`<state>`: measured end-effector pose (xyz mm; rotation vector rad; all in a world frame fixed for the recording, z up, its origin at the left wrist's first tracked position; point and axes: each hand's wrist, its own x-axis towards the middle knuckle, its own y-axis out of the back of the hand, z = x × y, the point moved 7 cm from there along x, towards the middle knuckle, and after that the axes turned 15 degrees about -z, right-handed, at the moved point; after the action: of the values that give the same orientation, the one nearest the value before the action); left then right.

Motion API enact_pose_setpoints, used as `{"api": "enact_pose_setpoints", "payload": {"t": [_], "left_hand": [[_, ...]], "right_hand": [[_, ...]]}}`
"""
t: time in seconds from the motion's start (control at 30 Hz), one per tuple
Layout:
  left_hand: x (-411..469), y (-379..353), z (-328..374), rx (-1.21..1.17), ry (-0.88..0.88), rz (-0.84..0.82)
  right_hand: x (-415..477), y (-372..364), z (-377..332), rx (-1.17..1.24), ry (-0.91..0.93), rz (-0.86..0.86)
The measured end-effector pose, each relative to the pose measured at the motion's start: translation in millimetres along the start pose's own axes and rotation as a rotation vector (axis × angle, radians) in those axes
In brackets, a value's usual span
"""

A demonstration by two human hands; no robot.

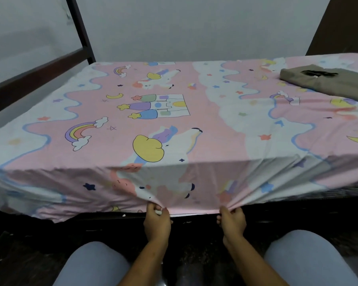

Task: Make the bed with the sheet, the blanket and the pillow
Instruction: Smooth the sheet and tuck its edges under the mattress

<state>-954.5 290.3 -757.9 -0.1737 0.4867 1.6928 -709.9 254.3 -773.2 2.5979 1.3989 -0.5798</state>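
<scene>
Left hand (157, 220) and right hand (232, 221) each pinch the pink cartoon-print cotton sheet's (165, 124) hanging hem, apparently drawing it taut for tucking under the mattress.

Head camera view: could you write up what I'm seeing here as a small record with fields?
place: bed against a pale wall, dark bed frame at far left
sheet: pink cartoon print, spread over the mattress, hanging over the near side
left hand: grips the sheet's bunched lower edge
right hand: grips the same edge, apart from the left hand
also on bed: folded grey-brown cloth, far right, lying on the sheet
pillow: not in view
</scene>
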Motion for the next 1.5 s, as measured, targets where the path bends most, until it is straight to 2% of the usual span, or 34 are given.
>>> {"api": "enact_pose_setpoints", "payload": {"t": [0.1,0.17,0.23,0.27,0.33,0.4,0.5,0.53,0.6,0.7,0.93,1.03,1.17,1.27,1.33,1.43,1.5], "left_hand": [[5,0,3,0.049,0.057,-0.068],[5,-8,8,0.125,0.106,-0.223],[-4,-21,26,0.385,0.086,-0.396],[-10,-28,44,0.571,-0.006,-0.421],[-30,-44,97,0.857,-0.318,-0.34],[-66,-64,157,0.885,-0.685,-0.231],[-120,-97,224,0.841,-1.2,-0.082],[-129,-109,237,0.853,-1.313,-0.055],[-130,-135,248,0.953,-1.399,-0.064],[-115,-173,248,1.116,-1.391,-0.104],[-84,-215,232,1.404,-1.183,-0.282],[-78,-225,225,1.474,-1.082,-0.346],[-75,-241,221,1.513,-0.999,-0.382],[-76,-249,220,1.575,-0.951,-0.329],[-81,-255,222,1.606,-0.921,-0.338],[-81,-257,230,1.576,-0.811,-0.513],[-77,-255,240,1.476,-0.754,-0.67]], "right_hand": [[12,3,-1,0.32,-0.094,-0.081],[20,15,-9,0.459,-0.132,-0.102],[27,33,-22,0.574,-0.127,-0.101],[31,44,-32,0.632,-0.106,-0.088],[41,68,-55,0.72,-0.031,-0.044],[50,92,-76,0.707,0.045,-0.003],[61,129,-82,0.479,0.072,0.122],[64,138,-78,0.407,0.069,0.149],[68,144,-67,0.349,0.036,0.148],[73,149,-65,0.266,0.004,0.155],[73,186,-42,0.117,-0.183,0.128],[72,186,-48,0.191,-0.207,0.03],[84,198,-73,0.506,-0.096,-0.049],[99,224,-93,0.594,0.029,0.042],[108,236,-104,0.542,0.094,0.153],[113,254,-105,0.332,0.151,0.382],[111,269,-87,0.275,0.101,0.489]]}}
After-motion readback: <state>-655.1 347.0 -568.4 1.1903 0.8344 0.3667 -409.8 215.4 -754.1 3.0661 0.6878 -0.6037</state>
